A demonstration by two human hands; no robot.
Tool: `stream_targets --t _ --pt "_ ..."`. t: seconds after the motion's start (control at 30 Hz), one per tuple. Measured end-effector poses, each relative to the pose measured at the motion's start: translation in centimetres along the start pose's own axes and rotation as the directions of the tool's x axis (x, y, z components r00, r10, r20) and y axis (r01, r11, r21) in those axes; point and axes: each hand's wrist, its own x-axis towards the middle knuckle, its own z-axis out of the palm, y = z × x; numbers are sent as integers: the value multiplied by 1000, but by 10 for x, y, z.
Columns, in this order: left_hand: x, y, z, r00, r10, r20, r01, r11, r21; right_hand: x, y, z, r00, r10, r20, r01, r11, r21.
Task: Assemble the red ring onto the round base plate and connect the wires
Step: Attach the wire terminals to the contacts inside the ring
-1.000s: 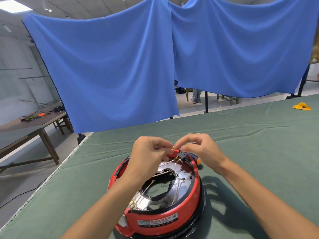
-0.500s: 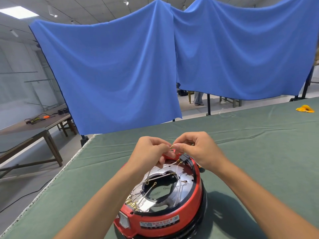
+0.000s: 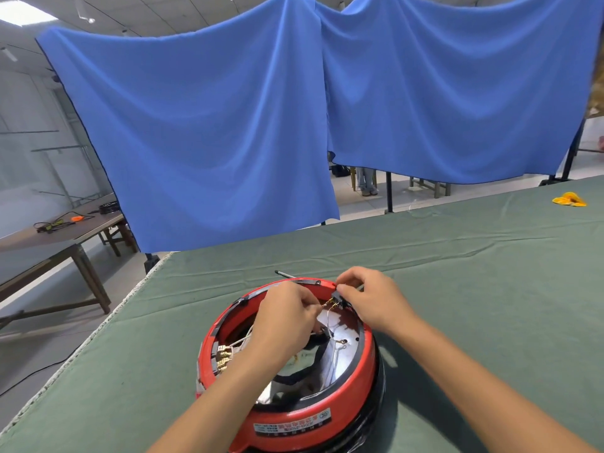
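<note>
1. Your left hand has its grip pinched on a wire terminal over the round base plate.
2. Your right hand holds the black connector at the red ring's 12 o'clock rim.
3. The ring sits around the plate on the green worktop.

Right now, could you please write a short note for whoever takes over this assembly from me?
Left hand: pinches a wire terminal at the connector.
Right hand: grips the black connector on the far rim of the red ring.
Things: the ring sits on the base plate, on the green table. More brass terminals lie inside the ring's left wall, loose white wires across the plate. A screwdriver lies behind the ring.
Done: ring mounted.
Left: seat this terminal, then connect the other wires.
</note>
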Motion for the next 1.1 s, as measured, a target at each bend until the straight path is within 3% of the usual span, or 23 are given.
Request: stream_targets --t 0.4,1.1 --pt "7 1 9 997 2 74 6 995 -95 2 8 8 996 89 -12 -87 989 119" --pt "7 10 18 998 -22 61 22 1000 2 3 12 9 997 70 -19 -67 988 136"
